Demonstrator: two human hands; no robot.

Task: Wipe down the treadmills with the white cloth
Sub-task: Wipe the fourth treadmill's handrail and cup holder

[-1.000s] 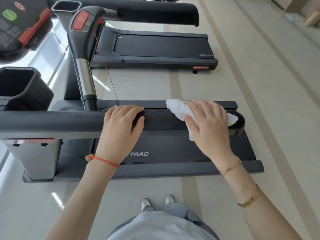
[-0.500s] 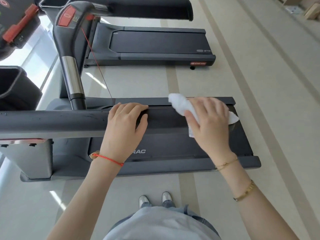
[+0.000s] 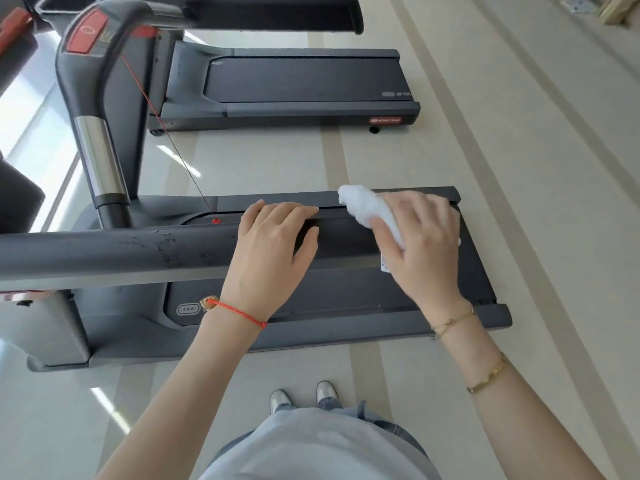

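Observation:
A dark grey treadmill (image 3: pixel 346 299) lies crosswise in front of me, its black side handrail (image 3: pixel 121 251) running from the left edge to the right. My left hand (image 3: pixel 273 244) curls over the handrail near its middle. My right hand (image 3: pixel 419 237) grips a bunched white cloth (image 3: pixel 367 209) and presses it around the rail's right end. The end of the rail is hidden under the cloth and hand.
A second treadmill (image 3: pixel 301 81) stands parallel behind the first, with a strip of beige floor between them. An upright post with a red stop button (image 3: pixel 86 32) and a red safety cord (image 3: pixel 166 133) rises at the left. My shoes (image 3: pixel 304 396) stand just before the near treadmill.
The view has tilted and shifted a little, so the treadmill sits lower in frame. My right hand with the cloth stays at the rail's end; my left hand keeps its hold.

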